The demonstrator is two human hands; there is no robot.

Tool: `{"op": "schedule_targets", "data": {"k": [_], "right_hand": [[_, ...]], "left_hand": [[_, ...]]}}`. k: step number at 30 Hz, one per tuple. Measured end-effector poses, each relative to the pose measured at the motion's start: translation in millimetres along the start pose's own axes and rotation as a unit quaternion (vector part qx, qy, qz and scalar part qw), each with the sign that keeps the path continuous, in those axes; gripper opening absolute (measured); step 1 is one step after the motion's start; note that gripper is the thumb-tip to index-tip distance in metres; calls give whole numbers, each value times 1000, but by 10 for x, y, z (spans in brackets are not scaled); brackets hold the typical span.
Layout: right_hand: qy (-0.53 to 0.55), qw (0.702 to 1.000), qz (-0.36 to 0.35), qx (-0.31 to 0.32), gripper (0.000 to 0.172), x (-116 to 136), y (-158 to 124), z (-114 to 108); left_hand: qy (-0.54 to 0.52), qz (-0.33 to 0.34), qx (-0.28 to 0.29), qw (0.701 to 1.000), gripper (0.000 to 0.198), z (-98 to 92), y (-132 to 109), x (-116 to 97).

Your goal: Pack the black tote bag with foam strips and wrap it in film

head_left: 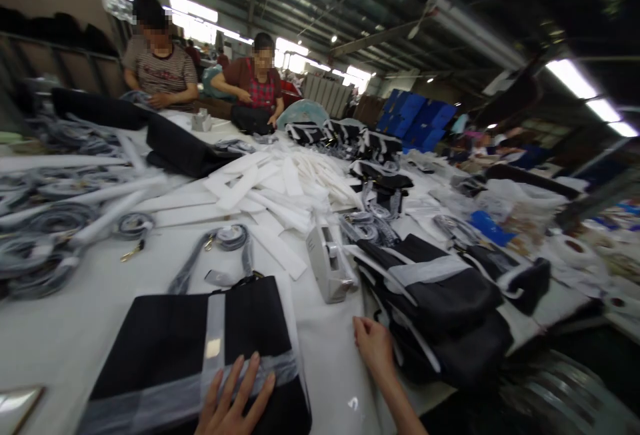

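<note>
A black bag (165, 335) lies flat in front of me, with a wrapped strap (230, 238) at its top edge. Two bands of translucent film cross it, and a gold-coloured clasp (213, 348) shows through one. My left hand (237, 398) rests on the bag with fingers spread, over the crosswise band. To the right of the bag, my right hand (373, 348) is closed with its fingertips pinched. Anything between those fingertips is too small to make out. Just beyond it stands a pale tape dispenser (327, 265). Close beside my right hand is a stack of black bags (435, 295).
White foam strips (295, 181) are heaped mid-table. Coiled wrapped straps (50, 228) lie at the left, near a folded black piece (180, 145). Two people (160, 68) work across the table. Blue crates (415, 118) stand behind. A framed flat object (20, 408) sits lower left.
</note>
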State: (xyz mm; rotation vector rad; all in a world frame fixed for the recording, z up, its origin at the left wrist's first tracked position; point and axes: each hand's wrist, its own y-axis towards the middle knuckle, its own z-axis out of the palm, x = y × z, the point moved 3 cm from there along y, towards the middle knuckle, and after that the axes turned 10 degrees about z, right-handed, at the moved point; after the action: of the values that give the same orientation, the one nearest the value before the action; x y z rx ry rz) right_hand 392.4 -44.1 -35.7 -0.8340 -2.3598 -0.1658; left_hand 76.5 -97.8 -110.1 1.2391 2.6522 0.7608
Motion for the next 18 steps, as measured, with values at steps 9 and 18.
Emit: {"op": "schedule_targets", "data": {"k": [9,18], "right_hand": [[-24,896,-255,363,33,1355,-753,-112],[-208,853,-274,391,31,1377,-933,543]], "left_hand": [[-104,-41,128,985,96,-229,93,102],[-130,-42,107,985,98,-245,98,121]]}}
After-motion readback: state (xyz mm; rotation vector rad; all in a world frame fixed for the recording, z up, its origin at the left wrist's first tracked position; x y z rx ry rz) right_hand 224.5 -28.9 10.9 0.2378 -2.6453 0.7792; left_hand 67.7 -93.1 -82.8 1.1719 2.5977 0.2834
